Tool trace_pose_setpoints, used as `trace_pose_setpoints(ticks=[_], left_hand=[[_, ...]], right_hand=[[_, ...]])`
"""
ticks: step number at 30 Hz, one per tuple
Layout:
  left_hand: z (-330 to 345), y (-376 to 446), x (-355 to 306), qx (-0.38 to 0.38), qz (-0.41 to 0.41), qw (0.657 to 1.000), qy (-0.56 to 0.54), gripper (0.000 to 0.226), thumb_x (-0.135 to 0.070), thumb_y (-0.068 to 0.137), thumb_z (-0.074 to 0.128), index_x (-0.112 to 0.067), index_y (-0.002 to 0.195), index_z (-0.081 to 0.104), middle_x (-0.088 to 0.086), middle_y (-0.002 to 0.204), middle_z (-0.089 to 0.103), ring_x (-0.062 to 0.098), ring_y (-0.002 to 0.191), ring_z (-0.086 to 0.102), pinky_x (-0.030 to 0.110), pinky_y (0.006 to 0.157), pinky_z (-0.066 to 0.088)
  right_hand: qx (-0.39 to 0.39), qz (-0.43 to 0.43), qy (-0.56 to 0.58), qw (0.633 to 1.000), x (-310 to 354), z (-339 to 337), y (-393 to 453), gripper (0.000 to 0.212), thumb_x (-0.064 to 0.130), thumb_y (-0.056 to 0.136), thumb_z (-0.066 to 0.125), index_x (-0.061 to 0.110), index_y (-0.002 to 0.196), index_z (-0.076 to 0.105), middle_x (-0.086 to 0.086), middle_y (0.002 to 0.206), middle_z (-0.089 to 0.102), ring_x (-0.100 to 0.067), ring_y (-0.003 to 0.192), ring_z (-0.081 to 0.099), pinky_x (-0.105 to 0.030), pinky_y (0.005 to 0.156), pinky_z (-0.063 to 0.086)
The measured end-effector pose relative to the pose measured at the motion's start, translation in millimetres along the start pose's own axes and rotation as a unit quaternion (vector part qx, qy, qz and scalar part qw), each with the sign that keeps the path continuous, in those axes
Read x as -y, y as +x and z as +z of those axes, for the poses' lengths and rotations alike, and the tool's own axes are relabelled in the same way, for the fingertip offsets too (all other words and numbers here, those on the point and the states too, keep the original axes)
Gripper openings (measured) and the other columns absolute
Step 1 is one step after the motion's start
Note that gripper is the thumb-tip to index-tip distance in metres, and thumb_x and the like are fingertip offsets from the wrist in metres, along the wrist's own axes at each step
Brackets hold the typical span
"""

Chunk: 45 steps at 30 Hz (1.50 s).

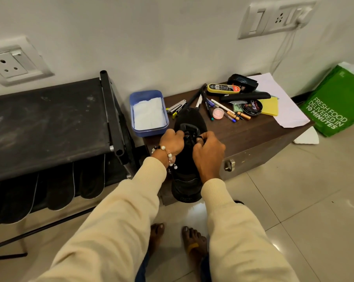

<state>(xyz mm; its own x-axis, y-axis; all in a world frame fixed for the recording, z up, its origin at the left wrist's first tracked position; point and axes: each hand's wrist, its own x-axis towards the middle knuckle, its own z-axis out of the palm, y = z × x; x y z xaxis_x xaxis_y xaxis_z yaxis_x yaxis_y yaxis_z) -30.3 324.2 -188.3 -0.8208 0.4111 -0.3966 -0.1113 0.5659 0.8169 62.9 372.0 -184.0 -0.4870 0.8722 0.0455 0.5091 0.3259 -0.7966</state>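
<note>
The laces (pixel 189 136) of a black shoe (pixel 190 119) are being worked by both hands. One strand is being gripped by the curled fingers of the left hand (pixel 172 142), on the shoe's left side. Another strand is being pinched between thumb and fingers of the right hand (pixel 209 152), and a loop of it is being carried round one fingertip. The hands are being kept close together over the eyelets without touching, with only the laces between them. A beaded bracelet (pixel 168 154) is being worn on the left wrist.

The shoe is being supported by the dark wooden counter (pixel 253 137), at its left end. Its heel is at the near edge and its toe is pointing toward the wall.

Just left of the toe, a folded white cloth (pixel 148 113) is being held in a blue tub (pixel 149 131). Beyond the toe, a stapler (pixel 176 107), scattered pens (pixel 209 108), a small pink jar (pixel 218 113), a round polish tin (pixel 253 107) and a yellow polish bottle (pixel 223 89) are being carried by the counter. A sheet of paper (pixel 284 106) is lying at its far right. A black shoe rack (pixel 45 123) is standing to the left, and a green bag (pixel 339 102) is leaning against the wall on the right.
</note>
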Motion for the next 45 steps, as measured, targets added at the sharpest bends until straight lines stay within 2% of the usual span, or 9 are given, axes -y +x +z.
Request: trace_pose_setpoints(ticks=[4, 9, 13, 16, 21, 28, 34, 42, 45], left_hand=[[-6, -1, 5, 0.004, -0.007, 0.996, -0.094, 0.041, -0.025, 0.093, 0.059, -0.012, 0.055, 0.05, 0.004, 0.056, 0.047, 0.019, 0.058, 0.045, 0.032, 0.068, 0.039], [-30, -8, 12, 0.048, 0.017, 0.995, -0.088, 0.028, -0.024, 0.097, 0.054, -0.013, 0.074, 0.065, 0.002, 0.07, 0.063, 0.014, 0.062, 0.056, 0.028, 0.066, 0.047], [-38, -18, 18, 0.06, 0.097, 0.993, -0.023, 0.006, -0.013, 0.089, 0.066, -0.012, 0.09, 0.072, 0.003, 0.081, 0.068, 0.014, 0.071, 0.061, 0.027, 0.068, 0.05], [-34, -21, 17, 0.033, 0.166, 0.986, 0.008, 0.013, -0.01, 0.087, 0.068, -0.011, 0.098, 0.074, 0.003, 0.088, 0.07, 0.013, 0.081, 0.063, 0.027, 0.076, 0.052], [-33, -17, 19, 0.033, 0.207, 0.977, 0.032, 0.015, -0.011, 0.087, 0.068, -0.011, 0.101, 0.074, 0.003, 0.097, 0.072, 0.015, 0.093, 0.065, 0.032, 0.086, 0.054], [-30, -14, 14, 0.029, 0.29, 0.953, 0.086, 0.012, -0.011, 0.085, 0.069, -0.014, 0.095, 0.076, 0.002, 0.096, 0.071, 0.015, 0.09, 0.063, 0.033, 0.085, 0.053], [-19, -13, 18, -0.025, 0.344, 0.927, 0.149, 0.01, -0.003, 0.089, 0.06, -0.01, 0.088, 0.068, 0.004, 0.091, 0.064, 0.019, 0.086, 0.06, 0.037, 0.081, 0.052], [-11, -4, 20, -0.044, 0.281, 0.95, 0.133, 0.013, 0.001, 0.094, 0.047, 0.002, 0.095, 0.059, 0.018, 0.098, 0.058, 0.03, 0.091, 0.055, 0.032, 0.078, 0.043], [-16, -6, 18, -0.01, 0.231, 0.97, 0.075, 0.017, -0.006, 0.098, 0.045, 0.003, 0.1, 0.059, 0.018, 0.1, 0.059, 0.026, 0.091, 0.053, 0.028, 0.081, 0.04]], right_hand=[[0.027, 0.027, 0.041, 0.998, -2, -5, 6, 0.013, 0.013, 0.092, 0.056, 0.011, 0.104, 0.06, 0.001, 0.093, 0.058, -0.009, 0.085, 0.055, -0.022, 0.075, 0.049], [0.069, 0.081, 0.055, 0.993, -10, -32, 19, 0.013, 0.015, 0.083, 0.071, 0.016, 0.093, 0.062, 0.002, 0.085, 0.063, -0.007, 0.076, 0.058, -0.024, 0.073, 0.048], [0.178, 0.014, -0.003, 0.984, -8, -39, 19, 0.009, 0.016, 0.088, 0.065, 0.023, 0.088, 0.07, 0.006, 0.084, 0.064, -0.006, 0.082, 0.058, -0.023, 0.079, 0.045], [0.166, -0.059, -0.027, 0.984, -4, -36, 20, 0.024, 0.012, 0.093, 0.056, 0.032, 0.091, 0.068, 0.002, 0.099, 0.061, -0.014, 0.096, 0.055, -0.031, 0.088, 0.046], [0.23, -0.053, -0.019, 0.972, -2, -41, 24, 0.014, 0.019, 0.094, 0.056, 0.02, 0.101, 0.068, 0.001, 0.101, 0.065, -0.011, 0.096, 0.056, -0.025, 0.083, 0.041], [0.253, -0.029, -0.007, 0.967, -6, -39, 30, 0.019, 0.016, 0.087, 0.065, 0.032, 0.097, 0.07, 0.002, 0.095, 0.069, -0.015, 0.097, 0.063, -0.039, 0.094, 0.051], [0.2, -0.045, -0.009, 0.979, -2, -28, 21, 0.013, 0.011, 0.091, 0.059, 0.019, 0.095, 0.069, 0.003, 0.094, 0.065, -0.008, 0.09, 0.057, -0.021, 0.081, 0.043], [0.175, -0.03, 0.013, 0.984, -9, -27, 20, 0.017, 0.0, 0.092, 0.041, 0.011, 0.094, 0.054, -0.003, 0.09, 0.054, -0.012, 0.076, 0.049, -0.021, 0.062, 0.038], [0.181, -0.01, 0.045, 0.982, -13, -32, 23, 0.017, 0.006, 0.094, 0.048, 0.02, 0.09, 0.057, 0.001, 0.092, 0.06, -0.008, 0.082, 0.055, -0.02, 0.067, 0.044]])
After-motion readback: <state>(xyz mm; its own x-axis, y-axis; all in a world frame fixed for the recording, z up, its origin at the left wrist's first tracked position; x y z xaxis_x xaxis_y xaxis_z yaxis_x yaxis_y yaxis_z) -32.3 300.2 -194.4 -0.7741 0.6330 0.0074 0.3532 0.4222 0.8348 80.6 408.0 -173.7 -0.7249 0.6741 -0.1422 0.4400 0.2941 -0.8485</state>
